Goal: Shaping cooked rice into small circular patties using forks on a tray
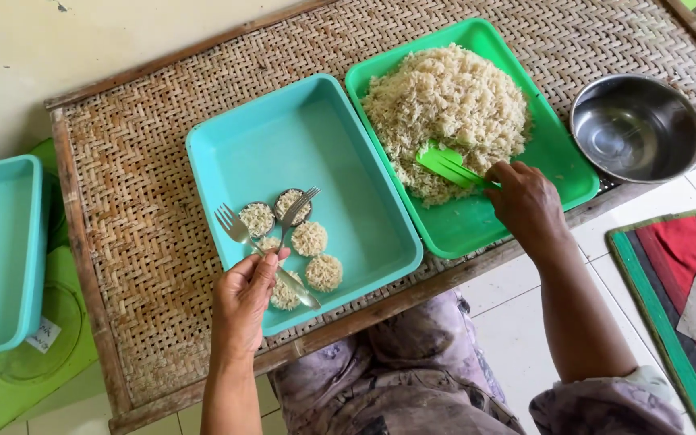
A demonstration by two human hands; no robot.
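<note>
Scooping step: right hand [525,201] grips green fork [447,165] in rice [447,113]; left hand [243,298] clasps two forks [271,242] over teal tray [316,137]. Next likely needs a lifted scoop.

One head camera looks steeply down, close over the woven table [138,209].

Teal plastic tray [348,153] left of green plastic tray [557,157], round steel bowl [636,126] rightmost, all on woven bamboo table [138,209]

Greens, teal and pale rice
Right hand [525,201] grips a green spatula [445,165]; beneath it, green tray [553,153]; leftward, teal tray [283,137].
</note>
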